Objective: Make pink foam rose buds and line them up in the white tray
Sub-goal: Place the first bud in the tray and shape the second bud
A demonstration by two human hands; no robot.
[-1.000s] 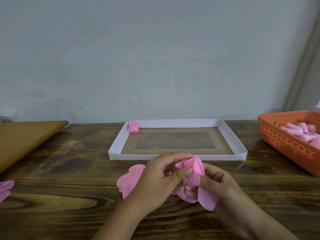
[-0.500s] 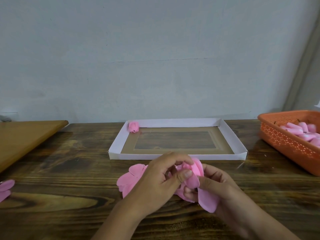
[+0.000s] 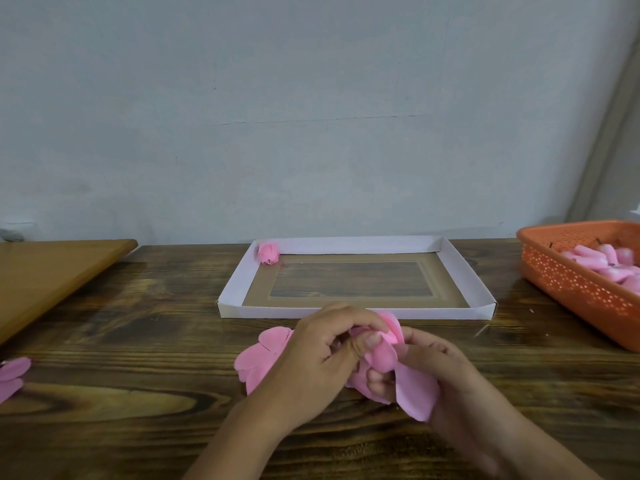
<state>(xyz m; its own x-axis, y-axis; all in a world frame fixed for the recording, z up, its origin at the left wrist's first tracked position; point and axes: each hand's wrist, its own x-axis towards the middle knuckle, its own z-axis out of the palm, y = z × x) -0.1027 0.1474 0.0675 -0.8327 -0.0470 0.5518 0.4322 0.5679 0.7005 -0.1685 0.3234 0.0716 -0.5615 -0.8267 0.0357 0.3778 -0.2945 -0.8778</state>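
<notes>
Bud (image 3: 382,348) mid-wrap: I see left hand (image 3: 322,362) and right hand (image 3: 440,372) both pinching pink foam petals over near worktop (image 3: 138,341). White tray (image 3: 346,311) lies just beyond, straight ahead; finished bud (image 3: 268,252) in its far-left corner. Left hand is nearer it.

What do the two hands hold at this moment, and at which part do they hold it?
Both hands hold one pink foam rose bud in the making: the left hand pinches its upper rolled petals, and the right hand grips its lower part, where loose petals hang down.
</notes>
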